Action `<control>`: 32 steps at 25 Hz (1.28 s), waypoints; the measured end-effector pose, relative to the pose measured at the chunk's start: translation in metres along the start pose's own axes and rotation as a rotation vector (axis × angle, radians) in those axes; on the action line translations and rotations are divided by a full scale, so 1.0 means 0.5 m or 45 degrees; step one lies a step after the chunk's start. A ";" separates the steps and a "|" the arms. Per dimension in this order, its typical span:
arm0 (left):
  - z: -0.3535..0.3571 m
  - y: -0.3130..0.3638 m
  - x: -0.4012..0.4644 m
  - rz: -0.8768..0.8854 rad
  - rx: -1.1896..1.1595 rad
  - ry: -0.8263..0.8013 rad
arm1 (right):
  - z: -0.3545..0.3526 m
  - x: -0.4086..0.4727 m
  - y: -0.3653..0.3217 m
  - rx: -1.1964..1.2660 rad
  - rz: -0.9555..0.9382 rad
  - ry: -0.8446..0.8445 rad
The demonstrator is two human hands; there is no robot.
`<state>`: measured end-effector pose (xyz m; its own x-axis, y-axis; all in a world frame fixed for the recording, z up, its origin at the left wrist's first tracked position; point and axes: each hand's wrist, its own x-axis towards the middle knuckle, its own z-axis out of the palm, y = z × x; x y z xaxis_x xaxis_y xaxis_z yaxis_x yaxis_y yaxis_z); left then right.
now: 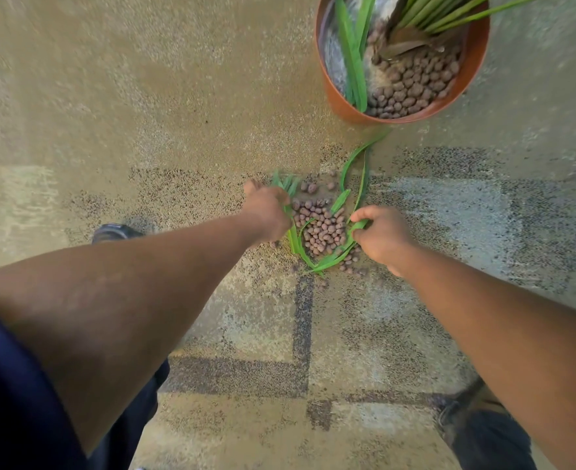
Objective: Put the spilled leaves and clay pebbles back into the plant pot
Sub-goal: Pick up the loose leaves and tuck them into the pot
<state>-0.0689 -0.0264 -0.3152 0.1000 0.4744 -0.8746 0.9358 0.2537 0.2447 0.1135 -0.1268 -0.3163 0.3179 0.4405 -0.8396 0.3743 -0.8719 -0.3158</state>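
Left hand [268, 212] gripped a bunch of long green leaves [291, 228] at the left edge of the heap of round brown clay pebbles [322, 228]; right hand [383, 234] pinched another green leaf strip [358, 225] at the heap's right edge. Heap lay on speckled tan carpet [144, 113]. Round terracotta-orange plastic plant pot [471, 67], holding pebbles and green stalks, stood beyond the heap, up and right, apart from it.

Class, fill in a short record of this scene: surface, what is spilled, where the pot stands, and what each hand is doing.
surface: patterned carpet
spilled: pile of clay pebbles with loose green leaves around it
pot: orange plant pot, upright, beyond the spill, holding pebbles and a plant
left hand: grips leaves at the pile's left edge
right hand: pinches a leaf at the pile's right edge
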 end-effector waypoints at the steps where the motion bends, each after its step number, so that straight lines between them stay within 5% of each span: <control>1: 0.001 0.000 0.000 -0.017 -0.008 0.018 | 0.001 0.000 0.001 -0.006 0.001 0.007; 12: 0.021 -0.019 0.027 -0.136 -0.337 0.300 | 0.000 -0.021 -0.009 0.077 -0.170 0.245; 18: 0.040 -0.024 0.027 -0.197 -0.389 0.338 | -0.005 -0.014 -0.039 0.423 0.005 0.301; 22: 0.029 -0.026 0.018 -0.195 -0.372 0.217 | -0.025 -0.015 -0.049 0.510 0.102 0.278; 32: -0.033 -0.011 -0.025 -0.012 -0.688 0.011 | -0.048 -0.044 -0.047 0.524 -0.182 0.417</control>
<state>-0.0806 -0.0199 -0.2989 0.0873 0.4764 -0.8749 0.6291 0.6545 0.4192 0.1184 -0.1108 -0.2795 0.5684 0.5472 -0.6144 0.0826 -0.7810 -0.6191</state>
